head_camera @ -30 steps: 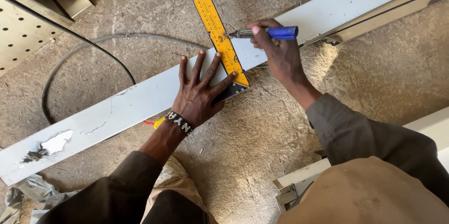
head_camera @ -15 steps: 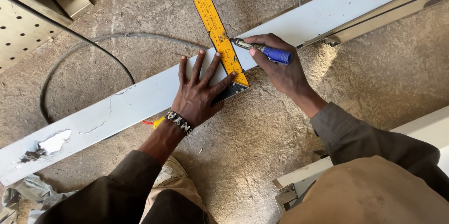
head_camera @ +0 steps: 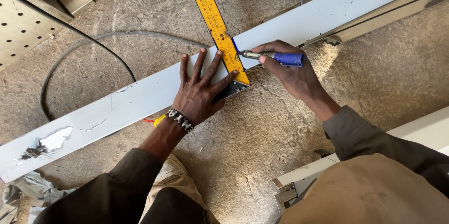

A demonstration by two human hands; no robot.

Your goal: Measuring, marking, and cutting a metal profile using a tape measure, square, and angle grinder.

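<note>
Closest to the camera are the person's brown trousers and dark sleeves, and the toe of a pale shoe (head_camera: 166, 172) peeks out on the rough floor (head_camera: 252, 149). A white frame piece (head_camera: 299, 182) lies low on the right.

A little farther off, the left hand (head_camera: 201, 94) lies flat with its fingers spread wide apart. It grips nothing. It presses down on the white bar (head_camera: 117, 107) and on the dark base of the yellow ruler (head_camera: 220, 32), likely so the ruler cannot slide. A beaded band (head_camera: 180, 120) sits on that wrist.

The right hand (head_camera: 290, 72) has its fingers closed tight around a blue pen (head_camera: 273, 57). The pen lies nearly level and its tip points left, touching the right edge of the ruler where the ruler crosses the bar. Held that way, the tip can follow the straight edge.

The white bar is long and flat. It lies on the floor and runs from the low left up to the far right. The ruler goes straight across it, with its long side pointing away from the person and a bit left. Its far end sticks out past the bar.

Beyond the bar a grey cable (head_camera: 89, 46) curves over the floor. A metal sheet with holes (head_camera: 23, 27) sits at the far left, and a shiny metal strip (head_camera: 388, 11) lies beside the bar at the far right.
</note>
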